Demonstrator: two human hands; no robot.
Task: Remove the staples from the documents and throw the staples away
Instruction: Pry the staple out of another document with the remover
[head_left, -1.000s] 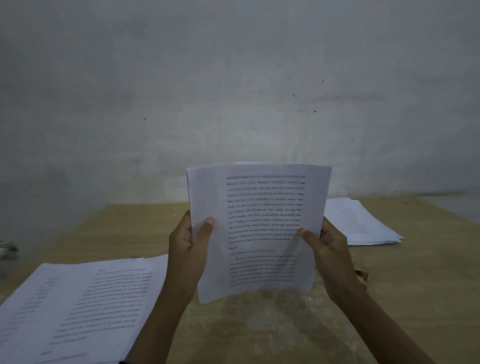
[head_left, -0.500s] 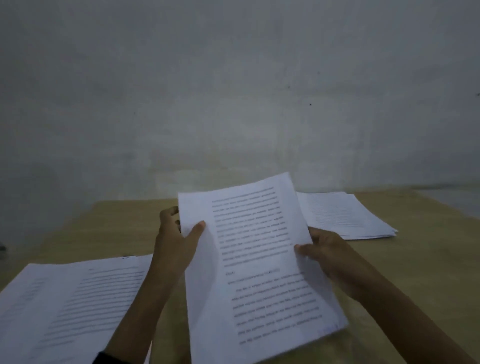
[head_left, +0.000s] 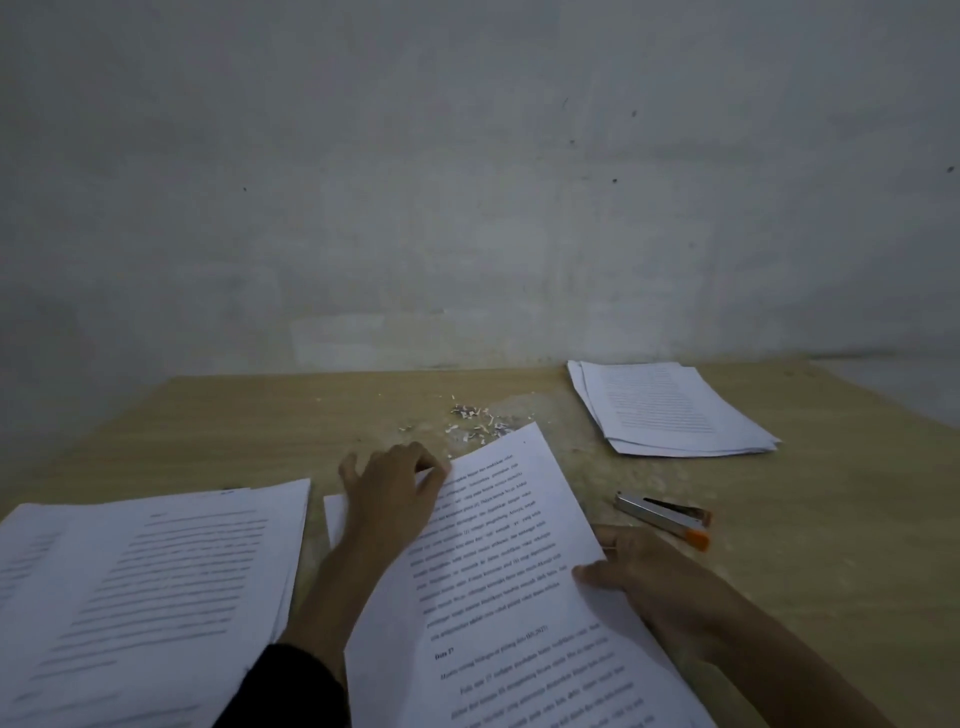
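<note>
We see a wooden table (head_left: 831, 545) bearing a big paper stack (head_left: 145, 597) at left. Beside it the document (head_left: 509, 597) lies tilted: our left hand (head_left: 395, 488) grips its top corner, our right hand (head_left: 649, 577) pinches its right edge. A smaller stack (head_left: 670, 410) sits far right, a stapler (head_left: 662, 517) near the right hand, pale bits (head_left: 478, 421) (staples or scraps, unclear) beyond the document.

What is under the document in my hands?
Under the document the right hand tucks its fingers at the right edge, above the table. Anything lying beneath the sheets is covered.
</note>
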